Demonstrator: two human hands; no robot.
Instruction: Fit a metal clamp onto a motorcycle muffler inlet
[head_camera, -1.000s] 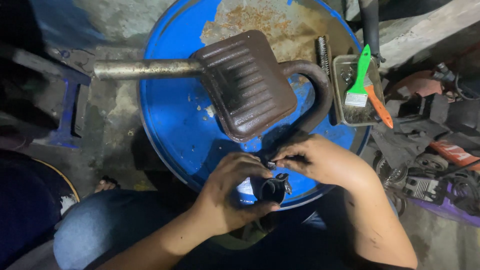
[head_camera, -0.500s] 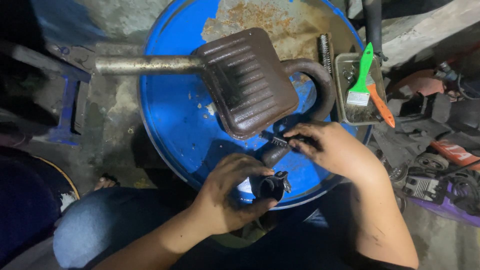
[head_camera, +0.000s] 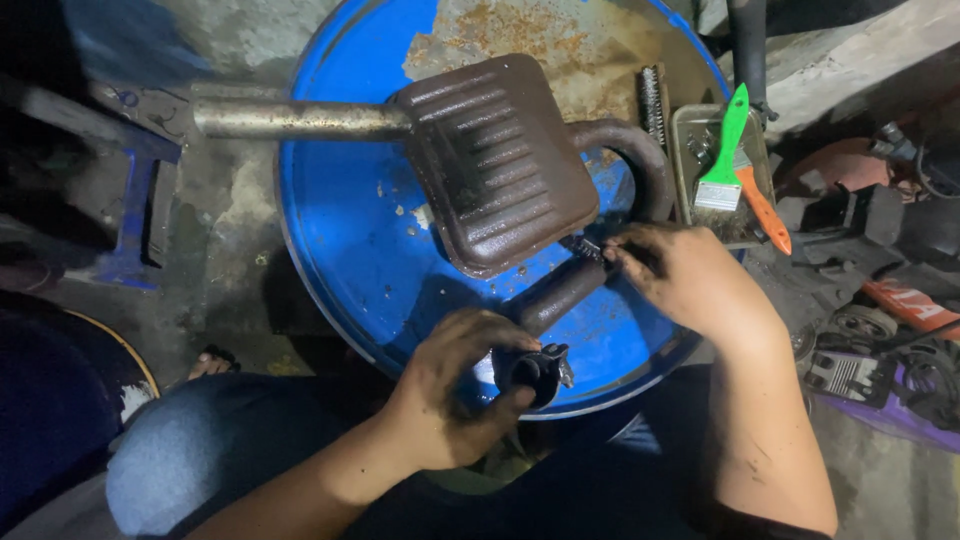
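Both hands are busy at the lower edge of the blue drum lid (head_camera: 340, 280), which serves as the working surface. Left hand (head_camera: 455, 390), at about 6 o'clock on the lid, is curled shut around the open end of the bent exhaust pipe (head_camera: 560, 295), fingers wrapped over a dark collar and clamp (head_camera: 540, 368) there. Right hand (head_camera: 680, 275), at about 4 o'clock, has its fingertips pinched on a small dark part (head_camera: 590, 245) just where the pipe meets the rusty ribbed muffler (head_camera: 495, 160); what that part is cannot be made out.

The muffler lies across the middle of the lid, its long tailpipe (head_camera: 300, 118) jutting past the rim toward 9 o'clock and hanging over the floor. That overhang looks like the main risk: a hard pull or twist at the collar could swing the whole piece, letting the tailpipe tip it off the rim. The small part in the right fingertips could easily slip and roll off the curved edge into the clutter at 3 o'clock. Grime on both hands would make either grip less sure. A metal tray (head_camera: 700, 125) holding a green-handled paintbrush (head_camera: 725, 155) and an orange-handled tool (head_camera: 765, 210) sits at 2 o'clock, near the right wrist; a sudden jerk might knock it off. A wire brush (head_camera: 654, 100) lies beside the tray.
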